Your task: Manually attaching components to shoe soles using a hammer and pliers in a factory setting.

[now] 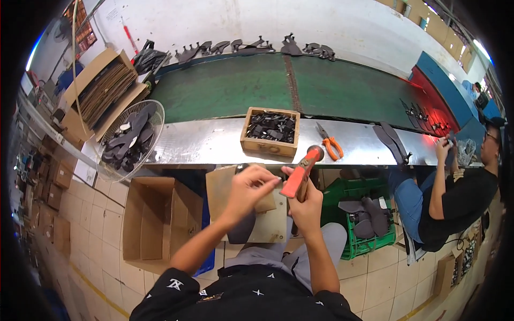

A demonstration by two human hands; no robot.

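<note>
My right hand is wrapped round the handle of a hammer with an orange-red head, held above my lap. Close beside it, my left hand has thumb and fingers drawn together near a tiny dark piece, too small to name. Under my hands are a pale board and a tan block, with a dark sole-shaped piece partly hidden by my left forearm. On the metal ledge ahead stands a wooden box of small black parts. Pliers with orange handles lie to its right.
A green conveyor belt runs behind the ledge, dark sandal pieces along its far edge. At left are a wire basket of dark pieces and an open cardboard box. At right, a green crate holds soles; a seated person works there.
</note>
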